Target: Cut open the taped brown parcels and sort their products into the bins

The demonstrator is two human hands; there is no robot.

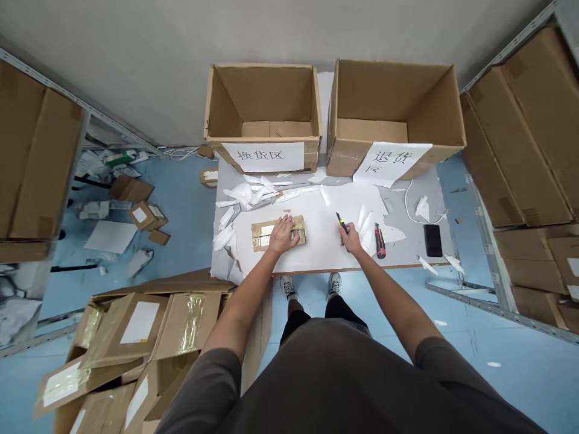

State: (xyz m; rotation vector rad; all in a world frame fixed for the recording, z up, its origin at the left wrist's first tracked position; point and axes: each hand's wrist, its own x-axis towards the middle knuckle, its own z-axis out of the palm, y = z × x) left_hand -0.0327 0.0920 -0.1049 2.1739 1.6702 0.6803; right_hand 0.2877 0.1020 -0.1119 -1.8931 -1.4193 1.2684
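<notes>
On the white-topped table lies a small flat cardboard package (pixel 262 236) wrapped in shiny tape, with a white label. My left hand (pixel 283 235) rests on top of it, palm down, fingers stretched out. A yellow and black utility knife (pixel 341 222) is gripped in my right hand (pixel 350 237), a little to the right of the package, its tip pointing away from me. Just right of that hand lies a red and black box cutter (pixel 379 241), touched by neither hand.
Two open cardboard boxes with paper signs, a left box (pixel 217 147) and a right box (pixel 339 150), stand at the table's back. White scraps (pixel 244 194) litter the surface. A phone (pixel 433 240) lies at right. A large carton of parcels (pixel 140 322) stands at lower left; shelves flank both sides.
</notes>
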